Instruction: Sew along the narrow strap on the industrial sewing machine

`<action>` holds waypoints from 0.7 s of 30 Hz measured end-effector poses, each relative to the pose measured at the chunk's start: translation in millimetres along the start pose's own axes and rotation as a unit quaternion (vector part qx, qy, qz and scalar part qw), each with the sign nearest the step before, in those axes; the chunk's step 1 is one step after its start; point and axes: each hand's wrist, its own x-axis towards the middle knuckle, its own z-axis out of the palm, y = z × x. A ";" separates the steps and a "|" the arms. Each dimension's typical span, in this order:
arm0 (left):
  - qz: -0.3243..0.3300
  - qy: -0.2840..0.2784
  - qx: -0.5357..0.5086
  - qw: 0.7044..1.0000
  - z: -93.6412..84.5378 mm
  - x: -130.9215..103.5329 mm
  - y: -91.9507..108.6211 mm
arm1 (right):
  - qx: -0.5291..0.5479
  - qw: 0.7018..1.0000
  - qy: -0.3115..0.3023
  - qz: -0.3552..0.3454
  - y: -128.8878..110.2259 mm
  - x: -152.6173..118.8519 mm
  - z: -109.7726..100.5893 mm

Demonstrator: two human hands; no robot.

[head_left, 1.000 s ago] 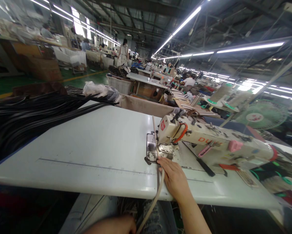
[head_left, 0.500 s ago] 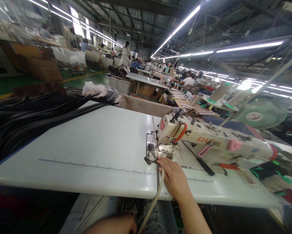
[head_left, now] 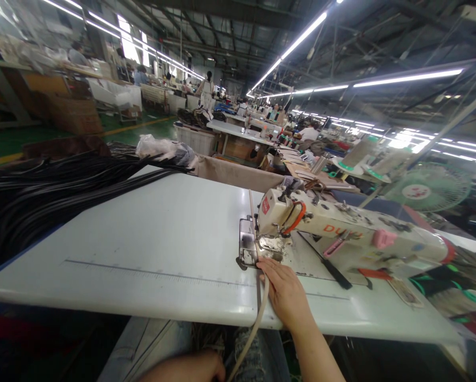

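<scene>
Two bare hands show: the right hand (head_left: 285,292) and the left hand (head_left: 190,369). One cream industrial sewing machine (head_left: 341,233), one beige flat strap (head_left: 257,313), one white desk (head_left: 142,249), one green electric fan (head_left: 429,188), one heap of black straps (head_left: 42,196).

We see a long factory hall: fluorescent tube lights (head_left: 301,36) run under a dark roof, a green floor (head_left: 7,139) lies left, a green fan (head_left: 429,188) stands right.

A single head-worn view looks forward and slightly down from close above the flat white sewing table (head_left: 142,249). The cream industrial sewing machine (head_left: 341,233) sits near, at about two o'clock. Toward twelve, the long factory hall recedes, probably blurred by wide-angle distortion.
</scene>
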 end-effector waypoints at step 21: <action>0.182 0.079 0.014 0.980 -31.2 -40.3 56.0 | -0.002 1.000 0.009 -0.004 1.4 0.9 1.7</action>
